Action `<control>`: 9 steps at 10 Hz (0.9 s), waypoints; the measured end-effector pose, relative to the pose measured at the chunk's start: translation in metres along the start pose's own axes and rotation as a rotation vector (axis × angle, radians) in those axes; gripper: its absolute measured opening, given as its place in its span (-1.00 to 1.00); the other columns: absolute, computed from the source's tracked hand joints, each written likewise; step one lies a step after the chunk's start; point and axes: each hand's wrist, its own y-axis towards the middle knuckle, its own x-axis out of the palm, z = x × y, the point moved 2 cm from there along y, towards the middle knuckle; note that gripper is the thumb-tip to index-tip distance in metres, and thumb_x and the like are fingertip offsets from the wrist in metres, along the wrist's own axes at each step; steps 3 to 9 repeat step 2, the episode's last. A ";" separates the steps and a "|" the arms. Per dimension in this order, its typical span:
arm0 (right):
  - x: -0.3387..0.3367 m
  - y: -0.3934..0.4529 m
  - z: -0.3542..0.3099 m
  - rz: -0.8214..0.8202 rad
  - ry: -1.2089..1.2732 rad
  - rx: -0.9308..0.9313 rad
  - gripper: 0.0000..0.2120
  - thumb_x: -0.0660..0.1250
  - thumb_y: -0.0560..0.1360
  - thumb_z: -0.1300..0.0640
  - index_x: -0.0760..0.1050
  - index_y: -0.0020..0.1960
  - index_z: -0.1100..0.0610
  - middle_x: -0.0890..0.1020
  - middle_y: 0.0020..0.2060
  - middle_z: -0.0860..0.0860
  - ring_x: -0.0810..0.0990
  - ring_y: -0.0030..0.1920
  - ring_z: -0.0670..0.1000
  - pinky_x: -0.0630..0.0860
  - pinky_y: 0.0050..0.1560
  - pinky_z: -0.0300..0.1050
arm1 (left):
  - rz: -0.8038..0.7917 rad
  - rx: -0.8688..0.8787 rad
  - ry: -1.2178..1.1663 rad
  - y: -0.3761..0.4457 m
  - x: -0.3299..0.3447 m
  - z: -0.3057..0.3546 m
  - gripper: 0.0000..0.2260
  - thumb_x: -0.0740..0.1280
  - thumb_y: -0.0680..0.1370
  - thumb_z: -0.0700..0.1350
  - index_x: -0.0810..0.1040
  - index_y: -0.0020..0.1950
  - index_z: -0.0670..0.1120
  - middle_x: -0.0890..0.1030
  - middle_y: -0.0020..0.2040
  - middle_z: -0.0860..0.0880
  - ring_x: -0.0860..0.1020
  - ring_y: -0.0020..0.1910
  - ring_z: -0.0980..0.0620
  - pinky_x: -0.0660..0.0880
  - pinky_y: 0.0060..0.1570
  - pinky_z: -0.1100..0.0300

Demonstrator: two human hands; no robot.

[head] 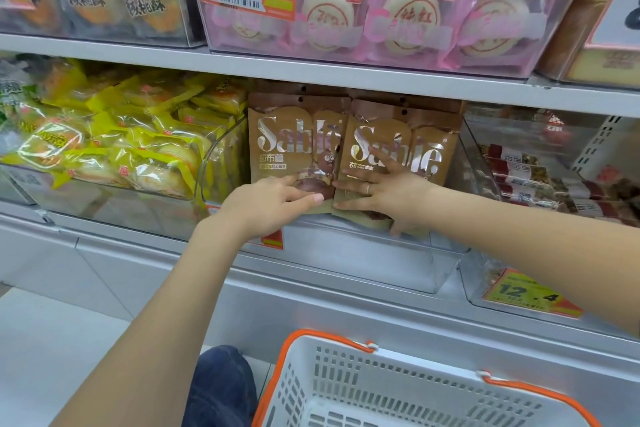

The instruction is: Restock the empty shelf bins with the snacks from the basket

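Observation:
Two rows of brown "Sable" snack bags stand upright in a clear shelf bin [398, 263] on the middle shelf. The left row's front bag [287, 139] has my left hand [266, 204] flat against its lower part, fingers straight. Against the lower part of the right row's front bag [398, 142] lies my right hand [384, 191], fingers spread and straight, thumb under the bag's bottom edge. Below, at the frame's bottom, sits the white basket [398, 388] with orange handles; the part of its inside that shows holds no snacks.
A bin of yellow pastry packs [114, 135] stands left of the brown bags, a bin of red-wrapped snacks [540, 170] to the right. Pink and dark pastry packs fill the shelf above. Price tags hang on the bin fronts. My knee [221, 388] is beside the basket.

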 end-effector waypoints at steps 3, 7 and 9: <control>-0.005 -0.013 -0.003 0.010 0.056 0.021 -0.03 0.43 0.39 -0.12 -0.20 0.52 -0.23 -0.20 0.54 -0.07 -0.16 0.54 0.05 -0.17 0.46 0.28 | 0.048 -0.001 -0.034 0.000 0.000 0.000 -0.49 -0.03 0.50 0.42 0.48 0.28 0.26 0.34 0.45 0.03 0.28 0.43 -0.02 0.35 0.27 -0.03; -0.005 -0.013 -0.003 0.010 0.056 0.021 -0.03 0.43 0.39 -0.12 -0.20 0.52 -0.23 -0.20 0.54 -0.07 -0.16 0.54 0.05 -0.17 0.46 0.28 | 0.048 -0.001 -0.034 0.000 0.000 0.000 -0.49 -0.03 0.50 0.42 0.48 0.28 0.26 0.34 0.45 0.03 0.28 0.43 -0.02 0.35 0.27 -0.03; -0.005 -0.013 -0.003 0.010 0.056 0.021 -0.03 0.43 0.39 -0.12 -0.20 0.52 -0.23 -0.20 0.54 -0.07 -0.16 0.54 0.05 -0.17 0.46 0.28 | 0.048 -0.001 -0.034 0.000 0.000 0.000 -0.49 -0.03 0.50 0.42 0.48 0.28 0.26 0.34 0.45 0.03 0.28 0.43 -0.02 0.35 0.27 -0.03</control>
